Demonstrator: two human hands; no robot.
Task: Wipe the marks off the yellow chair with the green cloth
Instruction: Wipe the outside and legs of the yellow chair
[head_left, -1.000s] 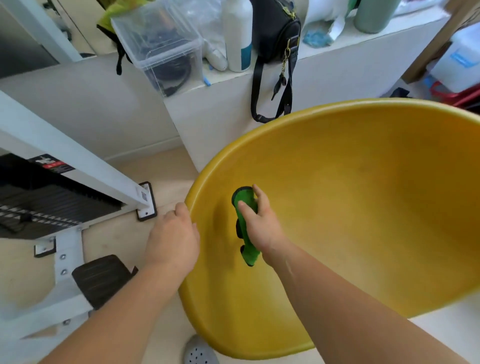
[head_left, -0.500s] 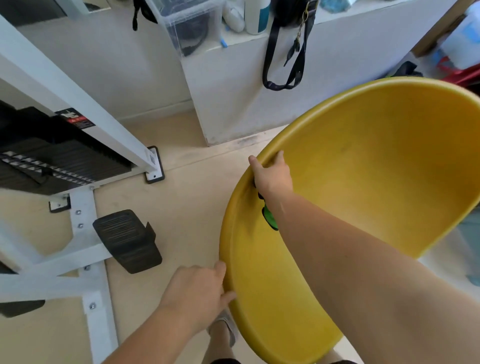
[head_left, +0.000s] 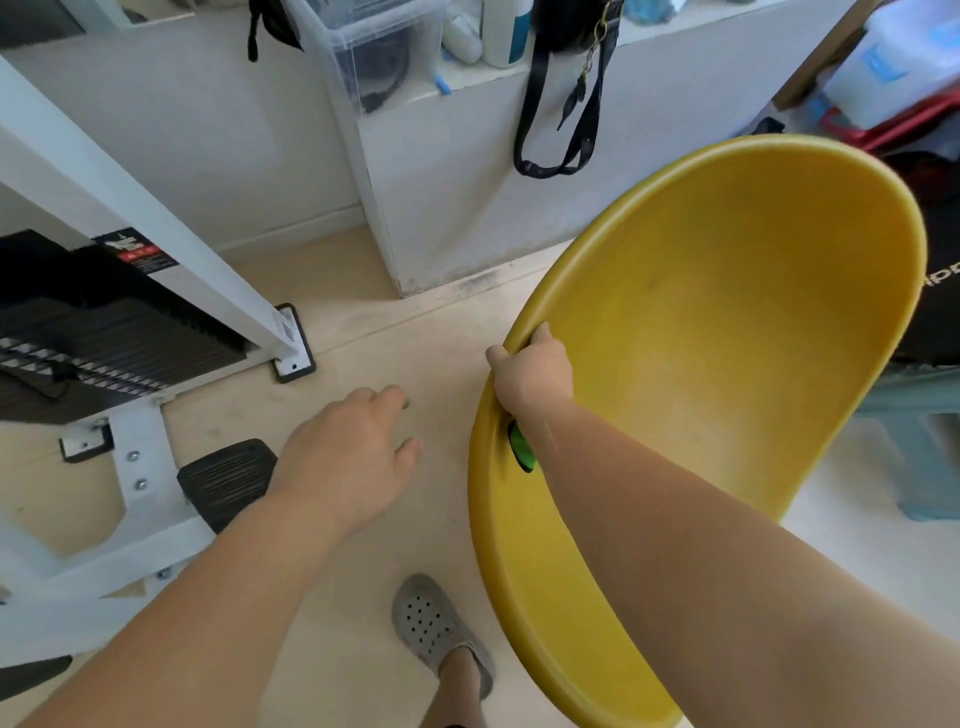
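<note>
Left hand (head_left: 345, 460) has left the yellow chair (head_left: 727, 364), hovering above the black pedal (head_left: 226, 480).

The chair (head_left: 727, 338) fills the view from 1 to 5 o'clock, with the right hand (head_left: 532, 371) on its rim at centre and the cloth (head_left: 521, 451) just below that hand, inside the shell. The left hand (head_left: 348, 457) hangs at 8 o'clock over the floor (head_left: 363, 322), apart from the chair. A shoe (head_left: 434, 621) lies at 6 o'clock, a frame (head_left: 140, 208) at 9 to 10, a ledge (head_left: 467, 156) at 12.
</note>
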